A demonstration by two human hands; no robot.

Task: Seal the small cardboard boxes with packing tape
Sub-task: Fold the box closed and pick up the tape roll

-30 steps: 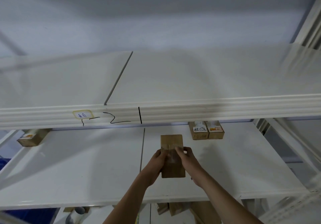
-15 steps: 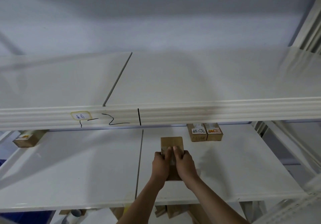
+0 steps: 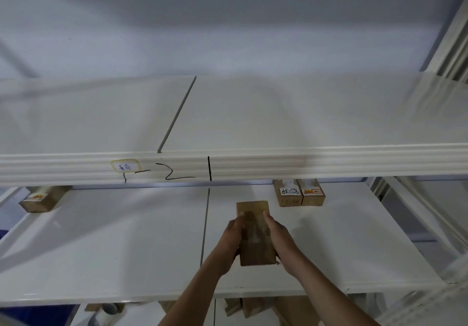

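A small brown cardboard box (image 3: 254,234) lies lengthwise on the white middle shelf (image 3: 126,244), with a glossy strip of clear tape along its top. My left hand (image 3: 231,239) holds its left side with the thumb on the top face. My right hand (image 3: 277,237) holds its right side, thumb also on the top. Both hands flank the box and cover its long side faces.
Two small labelled boxes (image 3: 298,194) stand side by side at the back right of the shelf. Another box (image 3: 41,199) sits at the far left. The upper shelf's ribbed front edge (image 3: 253,165) overhangs. More cardboard (image 3: 253,308) lies on the shelf below.
My hands were pressing together on top of the box half a second ago; now they have spread to its two sides, leaving the top face uncovered.
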